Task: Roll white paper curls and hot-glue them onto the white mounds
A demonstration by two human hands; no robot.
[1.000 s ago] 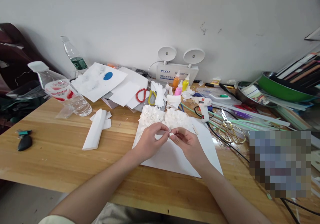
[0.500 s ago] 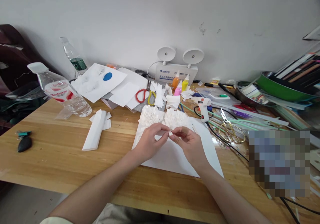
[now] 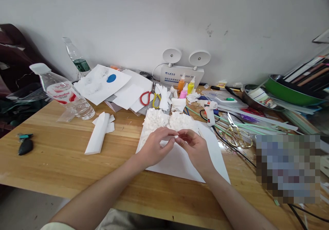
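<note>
In the head view, a left hand [image 3: 157,145] and right hand [image 3: 193,147] pinch a small white piece [image 3: 176,136] between their fingertips, above a flat white paper sheet [image 3: 177,165] bearing ruffled white clusters [image 3: 155,118].

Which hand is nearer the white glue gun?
Right. The right hand is nearer the person than the glue gun and slightly left of it, not touching; the left hand is farther left, on the right hand's far side from it.
</note>
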